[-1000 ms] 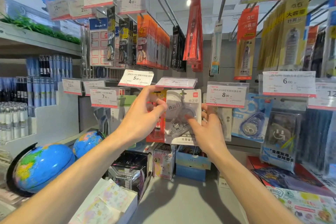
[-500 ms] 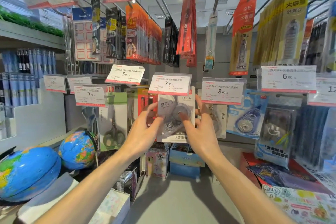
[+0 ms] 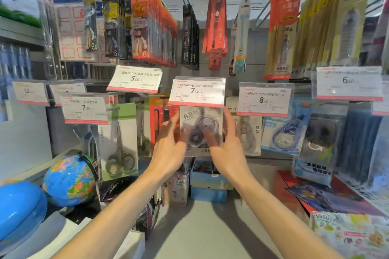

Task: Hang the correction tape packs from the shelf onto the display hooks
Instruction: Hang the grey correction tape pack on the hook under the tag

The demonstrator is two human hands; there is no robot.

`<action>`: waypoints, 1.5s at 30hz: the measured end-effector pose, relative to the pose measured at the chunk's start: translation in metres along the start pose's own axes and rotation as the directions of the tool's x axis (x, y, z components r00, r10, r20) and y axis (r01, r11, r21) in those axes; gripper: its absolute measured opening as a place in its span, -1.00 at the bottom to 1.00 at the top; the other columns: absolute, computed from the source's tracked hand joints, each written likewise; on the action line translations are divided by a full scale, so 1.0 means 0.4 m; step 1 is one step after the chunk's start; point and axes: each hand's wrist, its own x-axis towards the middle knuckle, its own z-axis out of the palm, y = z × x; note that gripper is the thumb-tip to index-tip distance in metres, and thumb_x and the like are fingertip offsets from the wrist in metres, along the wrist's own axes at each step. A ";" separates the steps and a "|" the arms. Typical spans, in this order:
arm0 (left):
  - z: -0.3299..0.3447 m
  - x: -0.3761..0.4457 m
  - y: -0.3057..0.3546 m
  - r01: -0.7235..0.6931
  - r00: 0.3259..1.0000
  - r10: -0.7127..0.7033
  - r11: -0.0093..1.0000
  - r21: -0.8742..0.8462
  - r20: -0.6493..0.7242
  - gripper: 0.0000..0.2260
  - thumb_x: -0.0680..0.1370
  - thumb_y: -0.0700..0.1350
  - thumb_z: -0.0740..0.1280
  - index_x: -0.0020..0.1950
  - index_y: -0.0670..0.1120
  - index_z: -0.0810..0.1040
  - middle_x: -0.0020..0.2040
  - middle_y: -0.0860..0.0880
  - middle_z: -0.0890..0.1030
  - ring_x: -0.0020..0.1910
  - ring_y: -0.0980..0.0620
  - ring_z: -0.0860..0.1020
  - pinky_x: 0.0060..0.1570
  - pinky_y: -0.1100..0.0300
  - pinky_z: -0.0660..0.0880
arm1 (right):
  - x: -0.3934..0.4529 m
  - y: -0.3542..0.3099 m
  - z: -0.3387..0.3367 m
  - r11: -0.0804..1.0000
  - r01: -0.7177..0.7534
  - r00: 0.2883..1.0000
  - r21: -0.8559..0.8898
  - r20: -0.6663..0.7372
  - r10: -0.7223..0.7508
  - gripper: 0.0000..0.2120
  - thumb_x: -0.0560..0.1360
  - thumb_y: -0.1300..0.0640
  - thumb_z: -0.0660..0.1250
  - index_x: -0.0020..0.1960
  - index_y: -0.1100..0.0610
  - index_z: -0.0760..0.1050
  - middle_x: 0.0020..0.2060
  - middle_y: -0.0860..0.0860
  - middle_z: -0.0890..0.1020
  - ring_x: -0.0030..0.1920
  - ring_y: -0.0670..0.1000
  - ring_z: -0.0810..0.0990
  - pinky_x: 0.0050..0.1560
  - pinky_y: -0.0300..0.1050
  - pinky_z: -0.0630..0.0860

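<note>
A grey correction tape pack (image 3: 201, 120) hangs upright just below the 7.90 price tag (image 3: 196, 91); its top and the display hook are hidden behind that tag. My left hand (image 3: 168, 153) is at the pack's left edge, thumb on the front and fingers spread upward. On the pack's right edge, my right hand (image 3: 227, 153) has its thumb on the front and its fingers behind. Both hands are blurred.
More correction tape packs hang to the right under the 8.00 tag (image 3: 265, 99), one of them blue (image 3: 284, 132). A red pack (image 3: 162, 115) and a scissors pack (image 3: 120, 143) hang to the left. Globes (image 3: 69, 178) stand lower left, small boxes (image 3: 208, 178) on the grey shelf (image 3: 200, 227) below.
Both hands have pushed the pack further back along the hook, and the 7.90 tag has dropped down over its top. My view has moved closer and a little left.
</note>
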 end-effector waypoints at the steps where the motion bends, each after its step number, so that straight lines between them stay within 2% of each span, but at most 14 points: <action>1: 0.004 -0.001 -0.004 0.001 1.000 -0.001 1.000 0.007 0.015 -0.43 0.61 0.41 0.08 0.60 0.38 0.04 0.58 0.04 0.40 0.47 -0.07 0.48 0.46 -0.20 0.39 | -0.001 0.003 -0.001 1.000 0.001 1.000 0.016 -0.003 0.000 -0.24 0.63 -0.19 0.32 0.66 -0.25 -0.06 -0.08 -0.48 0.65 -0.02 -0.39 0.61 -0.03 -0.37 0.42; 3: 0.009 -0.010 -0.007 -0.013 1.000 0.013 1.000 -0.001 0.027 -0.41 0.57 0.48 0.04 0.57 0.46 -0.05 0.53 0.00 0.47 0.35 -0.05 0.60 0.42 -0.17 0.43 | -0.004 0.007 -0.001 0.999 -0.009 0.999 0.048 -0.036 0.011 -0.24 0.60 -0.26 0.34 0.65 -0.29 -0.02 0.11 -0.50 0.56 0.12 -0.41 0.51 0.13 -0.27 0.44; 5: 0.011 -0.014 -0.004 -0.033 0.999 0.033 0.999 -0.022 -0.004 -0.43 0.59 0.45 0.07 0.54 0.51 -0.09 0.52 0.01 0.49 0.26 -0.09 0.65 0.37 -0.17 0.47 | -0.006 0.007 0.006 0.999 -0.017 0.997 0.042 -0.081 0.021 -0.25 0.59 -0.27 0.34 0.64 -0.29 0.01 0.30 -0.21 0.57 0.20 -0.28 0.46 0.22 -0.14 0.39; 9: 0.012 0.002 0.002 -0.033 0.999 0.032 0.997 -0.063 -0.024 -0.49 0.65 0.33 0.11 0.54 0.51 -0.04 0.63 0.19 0.25 0.51 -0.08 0.42 0.39 0.06 0.26 | -0.014 -0.006 0.022 1.000 -0.003 0.991 -0.022 -0.130 0.000 -0.27 0.63 -0.09 0.36 0.67 -0.18 0.05 0.07 -0.08 0.66 -0.02 -0.24 0.58 0.18 -0.04 0.49; 12: 0.009 -0.002 -0.001 -0.046 0.999 0.047 0.998 -0.037 0.008 -0.43 0.59 0.43 0.10 0.55 0.50 -0.07 0.63 0.22 0.25 0.37 0.04 0.52 0.35 0.07 0.31 | -0.009 0.003 0.010 0.999 -0.015 0.996 -0.045 -0.090 0.010 -0.26 0.64 -0.11 0.35 0.68 -0.17 0.01 0.36 -0.04 0.60 0.29 0.02 0.61 0.27 -0.01 0.49; 15: 0.007 -0.008 0.004 -0.051 0.998 0.053 0.997 -0.053 0.044 -0.37 0.56 0.45 0.15 0.53 0.53 -0.11 0.61 0.30 0.22 0.28 0.00 0.63 0.34 0.02 0.44 | -0.005 0.010 -0.001 0.997 -0.021 0.998 -0.067 -0.053 0.018 -0.27 0.65 -0.16 0.31 0.68 -0.16 0.00 0.43 -0.01 0.58 0.35 0.08 0.59 0.16 -0.11 0.43; 20: 0.002 0.017 0.009 0.039 0.994 -0.032 0.997 -0.065 0.100 -0.42 0.57 0.41 0.19 0.44 0.64 -0.11 0.62 0.30 0.19 0.24 -0.07 0.67 0.24 0.00 0.54 | 0.023 0.017 -0.011 0.988 -0.064 0.995 -0.143 0.071 0.075 -0.27 0.65 -0.31 0.16 0.67 -0.20 -0.14 0.36 0.07 0.63 0.03 0.08 0.72 -0.07 -0.13 0.46; 24: 0.012 0.027 -0.001 0.041 0.996 -0.035 0.997 -0.064 0.088 -0.41 0.58 0.38 0.22 0.44 0.64 -0.10 0.63 0.25 0.17 0.12 0.24 0.61 0.06 0.23 0.49 | 0.032 0.034 -0.014 0.989 -0.073 0.988 -0.128 0.129 0.089 -0.25 0.61 -0.41 0.06 0.65 -0.23 -0.20 0.33 0.16 0.66 -0.25 -0.09 0.60 -0.04 -0.07 0.49; 27: 0.034 0.030 -0.012 0.019 0.999 -0.011 0.986 -0.165 0.051 -0.37 0.56 0.34 0.28 0.50 0.57 -0.03 0.64 0.24 0.21 0.54 0.09 0.31 0.47 -0.05 0.28 | 0.031 0.049 0.000 0.992 -0.097 0.990 -0.087 0.094 0.105 -0.26 0.61 -0.41 0.07 0.65 -0.23 -0.15 0.49 0.13 0.52 0.11 0.09 0.67 0.07 -0.08 0.43; 30: 0.057 0.039 -0.010 0.025 0.998 -0.007 0.965 -0.260 0.068 -0.33 0.57 0.33 0.28 0.59 0.41 0.01 0.62 0.20 0.29 0.60 0.02 0.29 0.51 -0.25 0.28 | 0.040 0.058 0.013 0.993 -0.107 0.992 -0.042 0.066 0.110 -0.32 0.63 -0.38 0.06 0.65 -0.25 -0.11 0.60 0.04 0.38 0.43 0.22 0.53 0.17 -0.06 0.35; 37: 0.084 0.053 -0.012 -0.082 0.996 0.091 0.951 -0.298 0.017 -0.34 0.65 0.15 0.31 0.64 0.20 0.01 0.59 0.27 0.27 0.57 0.25 0.24 0.57 -0.03 0.23 | 0.053 0.057 0.041 0.999 0.011 1.000 0.041 0.023 -0.012 -0.42 0.70 -0.25 0.09 0.65 -0.19 0.02 0.62 -0.15 0.28 0.44 -0.16 0.35 0.33 -0.05 0.33; 39: 0.082 0.059 -0.006 -0.101 0.994 0.110 0.952 -0.287 0.014 -0.34 0.65 0.12 0.30 0.65 0.16 0.01 0.57 0.36 0.25 0.55 0.34 0.22 0.56 0.10 0.22 | 0.062 0.056 0.044 0.999 0.045 0.999 0.021 0.019 -0.045 -0.51 0.72 -0.16 0.12 0.61 -0.15 0.13 0.51 -0.26 0.37 0.43 -0.35 0.33 0.35 -0.31 0.29; 42: 0.072 0.063 0.000 -0.095 0.994 0.105 0.955 -0.280 0.020 -0.33 0.67 0.07 0.30 0.67 0.15 -0.01 0.60 0.24 0.26 0.57 0.29 0.22 0.59 -0.04 0.18 | 0.060 0.049 0.036 1.000 0.007 0.999 -0.007 0.034 -0.006 -0.58 0.72 -0.15 0.15 0.53 -0.26 0.12 0.24 -0.62 0.25 0.11 -0.71 0.30 0.07 -0.63 0.24; 45: 0.059 0.046 -0.008 -0.066 0.994 0.085 0.962 -0.266 0.061 -0.30 0.64 0.19 0.28 0.64 0.30 -0.09 0.63 0.31 0.12 0.60 0.26 0.11 0.58 -0.15 0.17 | 0.035 0.043 0.018 0.991 -0.083 0.992 -0.100 0.085 0.092 -0.35 0.65 -0.31 0.14 0.64 -0.28 -0.06 0.48 -0.31 0.37 0.28 -0.17 0.55 0.13 -0.18 0.41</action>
